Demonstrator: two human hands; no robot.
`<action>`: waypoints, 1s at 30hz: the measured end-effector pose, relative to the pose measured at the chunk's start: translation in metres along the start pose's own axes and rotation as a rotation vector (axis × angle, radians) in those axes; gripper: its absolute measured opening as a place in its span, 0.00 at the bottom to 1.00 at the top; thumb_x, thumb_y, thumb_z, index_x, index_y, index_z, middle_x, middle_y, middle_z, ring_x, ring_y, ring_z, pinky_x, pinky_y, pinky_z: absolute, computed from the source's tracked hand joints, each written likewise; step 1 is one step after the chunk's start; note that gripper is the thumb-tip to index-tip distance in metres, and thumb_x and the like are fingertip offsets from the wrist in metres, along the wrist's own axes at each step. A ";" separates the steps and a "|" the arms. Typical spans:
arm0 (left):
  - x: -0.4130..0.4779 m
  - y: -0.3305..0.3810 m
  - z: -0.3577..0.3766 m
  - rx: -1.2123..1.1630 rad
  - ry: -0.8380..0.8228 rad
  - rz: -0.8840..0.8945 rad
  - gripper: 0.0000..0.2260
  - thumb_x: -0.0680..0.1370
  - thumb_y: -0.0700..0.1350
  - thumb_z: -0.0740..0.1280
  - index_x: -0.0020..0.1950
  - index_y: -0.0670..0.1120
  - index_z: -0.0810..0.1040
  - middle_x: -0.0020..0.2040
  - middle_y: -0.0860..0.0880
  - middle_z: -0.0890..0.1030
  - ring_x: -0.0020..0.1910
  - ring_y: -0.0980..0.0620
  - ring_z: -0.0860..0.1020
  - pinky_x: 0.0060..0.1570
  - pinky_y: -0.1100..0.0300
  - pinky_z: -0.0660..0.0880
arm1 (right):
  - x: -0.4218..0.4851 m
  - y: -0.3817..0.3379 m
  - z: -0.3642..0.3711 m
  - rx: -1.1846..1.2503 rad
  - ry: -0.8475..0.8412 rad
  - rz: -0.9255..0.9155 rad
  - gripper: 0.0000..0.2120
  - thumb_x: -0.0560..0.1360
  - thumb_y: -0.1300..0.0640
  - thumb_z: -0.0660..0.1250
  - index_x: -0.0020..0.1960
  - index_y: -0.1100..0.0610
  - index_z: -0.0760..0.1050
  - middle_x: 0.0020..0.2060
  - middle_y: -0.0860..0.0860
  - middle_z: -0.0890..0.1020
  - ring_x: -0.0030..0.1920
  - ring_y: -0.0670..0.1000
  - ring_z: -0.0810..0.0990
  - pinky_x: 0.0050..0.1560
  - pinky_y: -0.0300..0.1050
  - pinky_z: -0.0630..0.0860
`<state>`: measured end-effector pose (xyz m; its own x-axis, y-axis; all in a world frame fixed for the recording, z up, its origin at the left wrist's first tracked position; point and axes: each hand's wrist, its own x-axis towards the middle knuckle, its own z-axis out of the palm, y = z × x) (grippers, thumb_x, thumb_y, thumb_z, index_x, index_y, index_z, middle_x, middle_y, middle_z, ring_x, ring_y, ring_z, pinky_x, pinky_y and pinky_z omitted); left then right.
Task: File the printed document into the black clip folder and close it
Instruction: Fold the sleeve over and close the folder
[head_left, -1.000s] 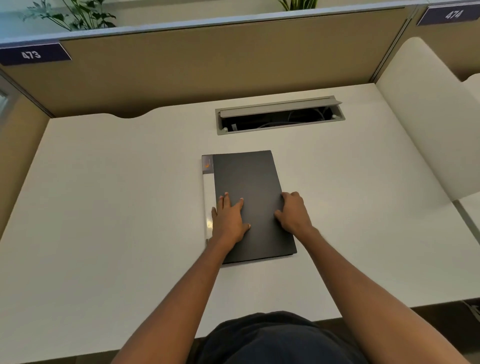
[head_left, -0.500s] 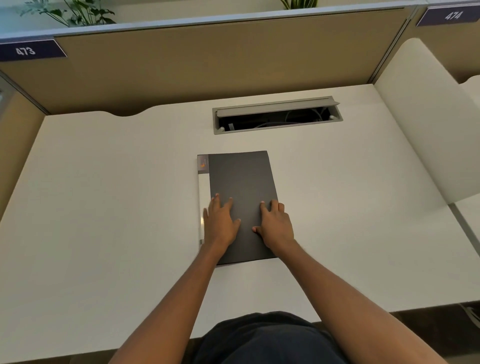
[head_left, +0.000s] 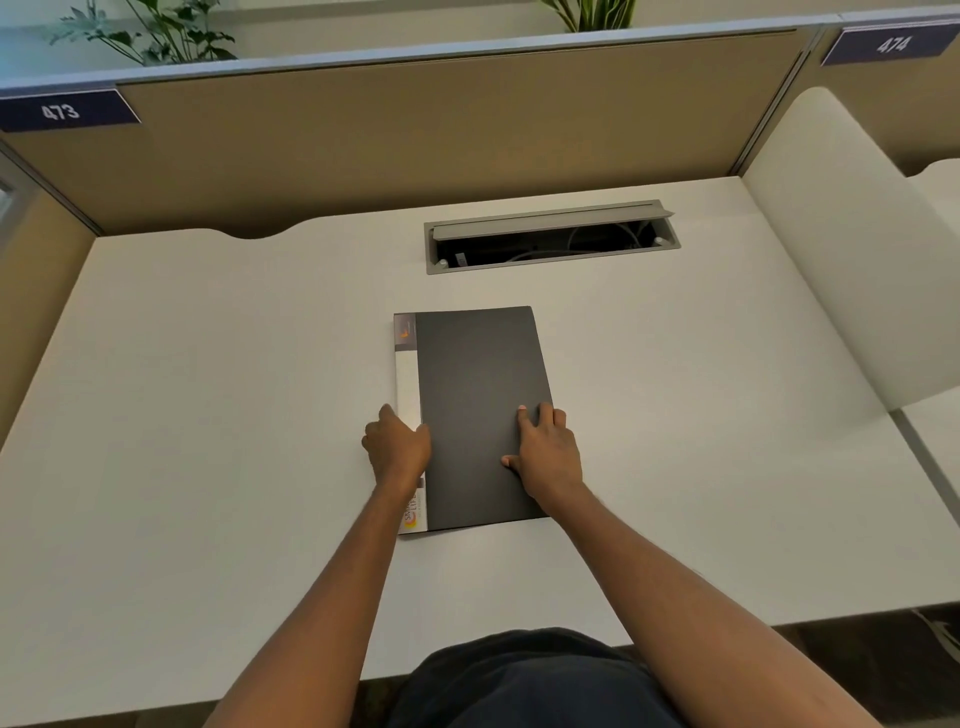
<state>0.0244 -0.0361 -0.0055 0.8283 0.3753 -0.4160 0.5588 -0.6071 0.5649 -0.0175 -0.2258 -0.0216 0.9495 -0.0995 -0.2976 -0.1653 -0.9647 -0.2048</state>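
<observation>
Flat black plastic clip folder (head_left: 480, 410) lies closed, cover down, on the white laminate worktop (head_left: 208, 415), about centre, long axis running away from the person, tilted slightly. White printed spine strip with orange logo (head_left: 407, 374) along its left edge. Printed document not visible; judged already inside.

Left hand (head_left: 397, 449) curled at the spine edge near the folder's lower half, fingers bent together, touching the white strip; whether it pinches the edge or only rests against it, cannot tell. Right hand (head_left: 545, 454) flat on the cover near the right edge, fingers spread and pressing down, gripping nothing. Both hands on the near half, far half bare.

Judgement: task looks nearly done, closing or squaring step. Any further press goes straight down; the spine lies left, so the left hand is nearer it, the right nearer the free edge.

Beyond: grey metal cable tray slot (head_left: 550, 236) with lid open, tan partition panel (head_left: 415, 135).
</observation>
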 end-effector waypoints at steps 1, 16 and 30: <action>0.003 0.000 -0.001 -0.039 -0.006 -0.041 0.25 0.79 0.46 0.70 0.73 0.38 0.69 0.68 0.36 0.75 0.68 0.35 0.74 0.63 0.43 0.76 | 0.000 0.000 0.000 0.002 0.001 0.001 0.39 0.77 0.42 0.70 0.80 0.56 0.58 0.71 0.57 0.66 0.71 0.59 0.65 0.67 0.51 0.72; 0.017 -0.025 -0.013 -0.614 -0.167 -0.169 0.17 0.80 0.38 0.69 0.69 0.47 0.75 0.63 0.43 0.80 0.56 0.38 0.82 0.58 0.38 0.81 | -0.001 0.011 -0.003 0.131 -0.002 -0.003 0.37 0.75 0.41 0.71 0.79 0.52 0.62 0.73 0.55 0.65 0.74 0.57 0.63 0.71 0.52 0.70; 0.015 -0.035 -0.011 -0.742 -0.278 -0.287 0.16 0.82 0.37 0.67 0.70 0.45 0.75 0.57 0.43 0.80 0.47 0.45 0.80 0.51 0.40 0.80 | 0.014 0.026 -0.014 0.545 0.002 0.201 0.36 0.73 0.48 0.75 0.76 0.55 0.64 0.72 0.56 0.66 0.73 0.58 0.64 0.72 0.51 0.66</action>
<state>0.0175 -0.0016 -0.0242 0.6640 0.1997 -0.7206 0.7085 0.1398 0.6917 -0.0050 -0.2557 -0.0176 0.8855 -0.2686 -0.3791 -0.4556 -0.6622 -0.5950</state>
